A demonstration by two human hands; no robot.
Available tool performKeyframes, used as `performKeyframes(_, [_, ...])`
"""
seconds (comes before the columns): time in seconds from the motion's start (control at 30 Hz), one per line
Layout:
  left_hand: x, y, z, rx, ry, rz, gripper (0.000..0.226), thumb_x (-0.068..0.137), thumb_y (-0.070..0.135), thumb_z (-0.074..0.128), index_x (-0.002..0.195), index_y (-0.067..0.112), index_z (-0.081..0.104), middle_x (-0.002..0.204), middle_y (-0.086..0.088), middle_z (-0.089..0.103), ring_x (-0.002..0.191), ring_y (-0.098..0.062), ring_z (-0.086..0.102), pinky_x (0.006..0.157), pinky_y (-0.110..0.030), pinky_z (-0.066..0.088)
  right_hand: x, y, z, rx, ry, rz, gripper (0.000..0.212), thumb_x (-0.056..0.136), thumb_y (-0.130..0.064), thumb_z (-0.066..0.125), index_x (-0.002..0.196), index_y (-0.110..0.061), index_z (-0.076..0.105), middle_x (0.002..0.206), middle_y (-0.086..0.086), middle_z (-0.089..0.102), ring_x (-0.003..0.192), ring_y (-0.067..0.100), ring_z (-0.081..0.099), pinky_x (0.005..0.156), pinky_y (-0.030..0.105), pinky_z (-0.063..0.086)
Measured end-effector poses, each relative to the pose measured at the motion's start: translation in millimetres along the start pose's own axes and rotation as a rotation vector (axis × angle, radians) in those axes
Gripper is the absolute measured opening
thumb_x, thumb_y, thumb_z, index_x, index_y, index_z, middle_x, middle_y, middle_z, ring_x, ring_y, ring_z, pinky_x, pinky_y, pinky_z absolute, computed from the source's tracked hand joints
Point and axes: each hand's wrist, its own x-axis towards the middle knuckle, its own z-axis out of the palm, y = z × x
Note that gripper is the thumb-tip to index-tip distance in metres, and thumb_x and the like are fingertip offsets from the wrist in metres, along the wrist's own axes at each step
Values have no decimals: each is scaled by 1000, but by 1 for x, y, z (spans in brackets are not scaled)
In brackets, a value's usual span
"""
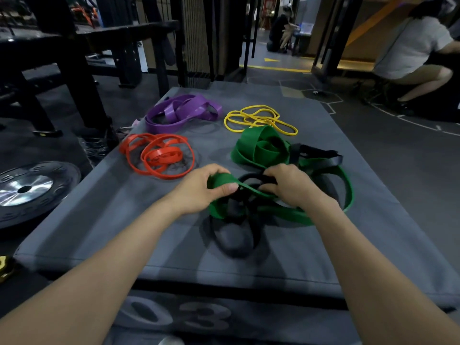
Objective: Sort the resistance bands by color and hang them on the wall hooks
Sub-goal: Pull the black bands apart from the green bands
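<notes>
Both forearms reach in from the near edge of the grey mat [99, 220], and the work sits between the hands. Going from the left: the left hand [206, 188] has its fingers and thumb curled round a bunched fold of the green band [286, 215], held up off the mat. From that grip the band runs rightward and slightly down, passing across a black band [234, 235] whose loop lies flat, just nearer the camera. The right hand [291, 185] is curled over the crossing, pinching what looks like black strap close to the green; exactly which strand it has I cannot tell. Beyond the right wrist the green sweeps out in a wide loop to the right. So the tangle lies between the two grips, long axis left to right, and separating probably means pulling the hands apart. Further back lie sorted piles: orange bands [159, 155], purple bands [181, 112], yellow bands [258, 118], a green heap [261, 145]. No wall hooks show
</notes>
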Motion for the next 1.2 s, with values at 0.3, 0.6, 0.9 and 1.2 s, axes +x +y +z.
performKeyframes(0.3, [-8,7,-2,-191,11,-29,27,70,34,75,86,24,57,82,-6,62,74,-14,52,70,-29,43,5,22,-12,449,316,235,36,89,-30,61,68,-2,57,60,11,49,60,26,47,54,30,28])
performKeyframes(0.6, [4,1,-6,-79,169,-250,45,93,40,48,57,16,57,56,-1,48,58,-16,41,59,-28,32,3,23,-7,545,459,494,29,89,-29,60,80,-2,64,81,19,62,83,36,60,67,34,39])
performKeyframes(0.9, [13,30,17,-272,-115,-92,34,70,5,77,92,20,55,86,5,60,81,-7,57,79,-17,45,-10,-32,-11,529,400,-70,15,86,-12,62,94,-8,73,92,8,73,84,17,63,68,21,40])
performKeyframes(1.2, [10,53,5,-769,153,131,39,80,-19,48,94,17,57,78,12,67,74,1,62,77,-16,51,-2,7,-10,369,327,13,57,79,-22,73,131,-14,52,129,6,56,122,27,46,103,35,37])
